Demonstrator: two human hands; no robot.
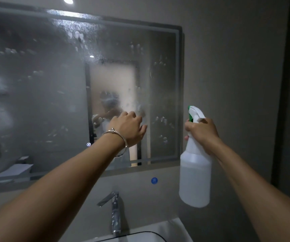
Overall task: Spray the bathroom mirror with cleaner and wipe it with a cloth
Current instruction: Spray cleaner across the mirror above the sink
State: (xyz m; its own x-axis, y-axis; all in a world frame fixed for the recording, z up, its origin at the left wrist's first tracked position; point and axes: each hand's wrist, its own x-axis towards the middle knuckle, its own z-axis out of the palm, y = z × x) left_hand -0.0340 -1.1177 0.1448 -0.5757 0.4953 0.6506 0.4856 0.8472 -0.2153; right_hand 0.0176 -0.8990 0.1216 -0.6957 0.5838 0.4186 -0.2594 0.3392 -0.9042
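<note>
Mirror (53, 88), one; spray bottle (195, 175), one.

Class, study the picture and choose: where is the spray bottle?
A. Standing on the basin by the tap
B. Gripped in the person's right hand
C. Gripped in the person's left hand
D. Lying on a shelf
B: the right hand grips the neck of the white spray bottle, held up beside the mirror, while the left hand reaches to the glass.
</note>
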